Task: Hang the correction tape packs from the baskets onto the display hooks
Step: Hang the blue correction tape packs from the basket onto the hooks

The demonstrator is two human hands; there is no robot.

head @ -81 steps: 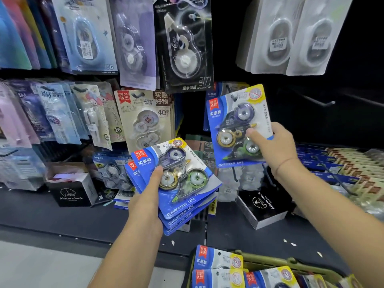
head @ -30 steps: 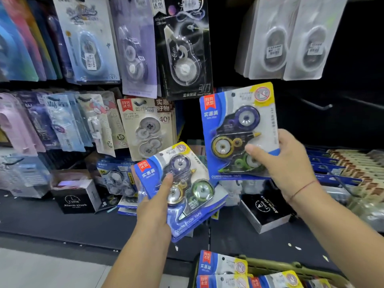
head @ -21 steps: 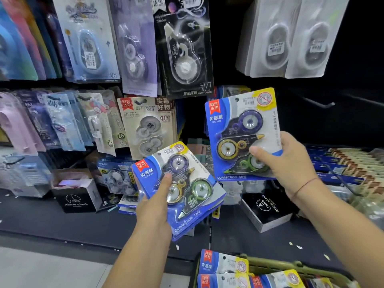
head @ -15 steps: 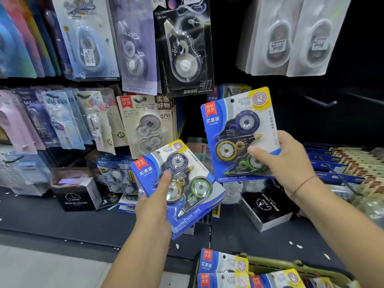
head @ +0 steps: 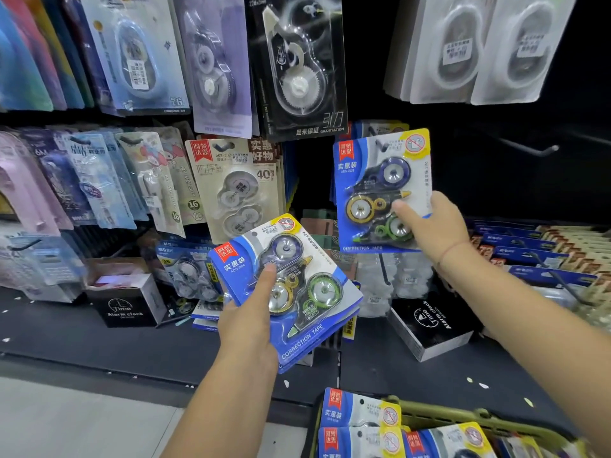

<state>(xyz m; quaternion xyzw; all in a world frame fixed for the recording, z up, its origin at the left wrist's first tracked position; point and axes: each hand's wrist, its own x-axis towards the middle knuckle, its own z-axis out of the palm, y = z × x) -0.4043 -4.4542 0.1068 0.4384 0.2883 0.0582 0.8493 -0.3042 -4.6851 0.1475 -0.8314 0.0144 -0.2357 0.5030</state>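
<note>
We are looking at a blue-and-white carded correction tape pack (head: 380, 190), upright in front of the dark display panel. It is carrying a red label at its top left corner, a yellow badge at its top right, and three dispensers under a clear blister: purple, yellow and green. Whether its hang hole is sitting on a hook, we cannot tell. A stack of like packs (head: 297, 292) is tilting lower left of it, and more packs (head: 357, 414) are lying in the olive basket (head: 463, 418) at the bottom edge.

A black carded pack (head: 297, 67) is hanging just above the upright one, a beige pack (head: 234, 190) is hanging to its left, and a metal hook (head: 529, 148) is jutting from the panel to its right. On the shelf below, one alarm clock box (head: 125, 305) is standing at the left and a second clock box (head: 429, 325) is lying at the right.

Our right hand (head: 433, 226) is pinching the upright pack's lower right corner, thumb across the blister, fingers curled behind. Our left hand (head: 248, 325) is gripping the stack from below, thumb pressing on the top blister.
</note>
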